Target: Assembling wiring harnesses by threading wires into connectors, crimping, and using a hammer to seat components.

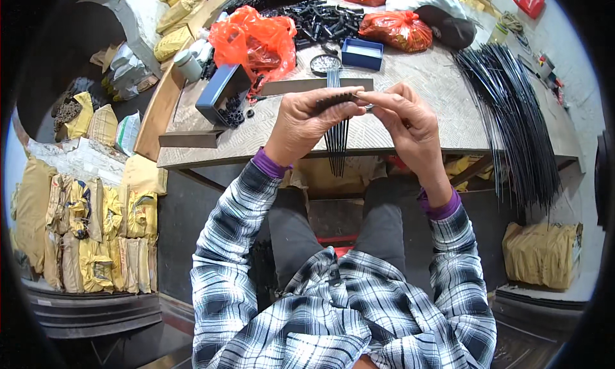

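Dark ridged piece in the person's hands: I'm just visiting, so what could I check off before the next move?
1. Left hand has a grip on the dark ridged piece: ok, pinched between thumb and fingers.
2. Right hand close to the piece: ok, fingertips at its right end.
3. Right fingertips holding something: cannot tell, too small.
4. Thin dark rods below the hands fully on the table: not ok, their near ends overhang the edge.
5. Small black rings all contained: not ok, some lie loose beside the left blue box.
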`<state>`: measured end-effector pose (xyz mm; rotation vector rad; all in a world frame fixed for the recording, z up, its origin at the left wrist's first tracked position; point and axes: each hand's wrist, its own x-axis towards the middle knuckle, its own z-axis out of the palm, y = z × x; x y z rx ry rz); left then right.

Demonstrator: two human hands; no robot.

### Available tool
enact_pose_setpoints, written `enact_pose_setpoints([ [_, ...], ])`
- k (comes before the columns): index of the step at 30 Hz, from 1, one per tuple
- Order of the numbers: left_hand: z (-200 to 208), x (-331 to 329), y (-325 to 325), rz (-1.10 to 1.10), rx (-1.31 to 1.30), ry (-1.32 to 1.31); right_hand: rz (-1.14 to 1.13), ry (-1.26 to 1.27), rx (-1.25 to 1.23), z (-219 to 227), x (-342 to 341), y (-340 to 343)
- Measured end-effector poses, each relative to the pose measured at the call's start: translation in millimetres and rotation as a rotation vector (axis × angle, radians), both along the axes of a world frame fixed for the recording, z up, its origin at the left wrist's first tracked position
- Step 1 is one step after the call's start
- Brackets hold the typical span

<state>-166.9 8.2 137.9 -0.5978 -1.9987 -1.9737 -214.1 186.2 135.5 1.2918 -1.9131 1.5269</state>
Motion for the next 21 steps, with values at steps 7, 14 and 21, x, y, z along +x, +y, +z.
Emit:
enact_pose_setpoints([
  [7, 3, -1, -6, 0.010, -0.275, 0.122, -0.256, 0.817, 0.179, 26, -10, 11],
  [14, -6, -12, -19, 0.042, -0.468, 0.363, 0.015, 0.398, 0.242, 37, -10, 6],
  [21, -6, -14, -18, 0.052, -0.523, 0.443, -0.047, 0.601, 0.310, 40, -12, 9],
])
